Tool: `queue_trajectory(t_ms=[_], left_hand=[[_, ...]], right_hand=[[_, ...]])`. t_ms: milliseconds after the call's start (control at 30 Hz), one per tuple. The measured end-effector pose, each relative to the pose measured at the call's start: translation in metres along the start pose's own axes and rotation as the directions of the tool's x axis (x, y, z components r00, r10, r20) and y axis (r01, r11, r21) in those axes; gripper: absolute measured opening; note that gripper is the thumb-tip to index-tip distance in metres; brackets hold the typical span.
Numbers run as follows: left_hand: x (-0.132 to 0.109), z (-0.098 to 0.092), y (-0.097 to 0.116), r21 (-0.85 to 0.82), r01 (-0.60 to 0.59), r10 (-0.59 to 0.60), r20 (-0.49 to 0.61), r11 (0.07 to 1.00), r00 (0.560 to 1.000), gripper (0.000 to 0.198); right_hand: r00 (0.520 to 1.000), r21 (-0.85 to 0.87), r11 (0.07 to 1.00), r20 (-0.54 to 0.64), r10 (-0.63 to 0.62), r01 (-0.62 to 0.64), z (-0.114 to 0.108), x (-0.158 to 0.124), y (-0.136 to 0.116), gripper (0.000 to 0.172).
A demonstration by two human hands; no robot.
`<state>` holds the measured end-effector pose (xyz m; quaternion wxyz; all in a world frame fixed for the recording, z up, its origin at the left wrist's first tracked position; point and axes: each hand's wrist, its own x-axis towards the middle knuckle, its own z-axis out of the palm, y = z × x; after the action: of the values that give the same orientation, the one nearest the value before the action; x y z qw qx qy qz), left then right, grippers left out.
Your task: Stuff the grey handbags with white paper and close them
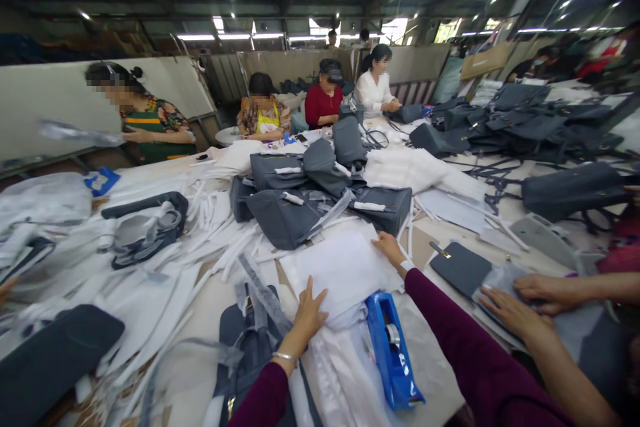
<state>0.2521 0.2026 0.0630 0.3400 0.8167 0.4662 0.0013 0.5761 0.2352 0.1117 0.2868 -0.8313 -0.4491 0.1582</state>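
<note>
Currently, left hand lies at the lower left edge of a thin white rectangular sheet of soft packing material, index and middle fingers extended, palm down, hand mostly open; no grasp seen. Right hand reaches to the sheet's upper right corner, fingers partly curled and touching it; cannot tell whether the corner is pinched. Sheet position: table centre, between the hands, directly in front of a heap of dark blue-grey bags. Blue plastic tape dispenser just below the sheet, between the forearms. Dark strapped bag with translucent plastic wrapping beside the left forearm. At right, a co-worker's two hands press translucent film near a flat dark bag flap with gold clasp
</note>
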Motion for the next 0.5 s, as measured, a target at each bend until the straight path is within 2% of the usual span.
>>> queue_trajectory(t_ms=[167, 233, 300, 400, 500], left_hand=[[0.002, 0.001, -0.001, 0.051, 0.036, -0.039, 0.063, 0.998, 0.997, 0.075], [0.002, 0.001, -0.003, 0.051, 0.038, -0.042, 0.068, 0.998, 0.997, 0.075], [0.001, 0.002, -0.006, 0.043, 0.029, -0.031, 0.061, 0.999, 0.998, 0.075], [-0.004, 0.002, -0.007, 0.017, -0.004, 0.004, 0.034, 1.0, 0.999, 0.073], [-0.018, -0.002, -0.007, -0.011, -0.065, 0.065, -0.032, 0.998, 0.997, 0.068]], right_hand=[[0.993, -0.023, 0.997, -0.092, -0.076, 0.075, -0.019, 0.0, -0.013, 0.016], [0.983, -0.109, 0.988, -0.136, -0.123, 0.109, -0.032, -0.002, -0.024, 0.016], [0.963, -0.269, 0.954, -0.189, -0.189, 0.135, -0.051, -0.006, -0.039, 0.018], [0.911, -0.48, 0.868, -0.288, -0.294, 0.128, -0.09, -0.018, -0.067, 0.024], [0.817, -0.482, 0.868, -0.45, -0.36, 0.117, -0.134, -0.039, -0.092, 0.026]])
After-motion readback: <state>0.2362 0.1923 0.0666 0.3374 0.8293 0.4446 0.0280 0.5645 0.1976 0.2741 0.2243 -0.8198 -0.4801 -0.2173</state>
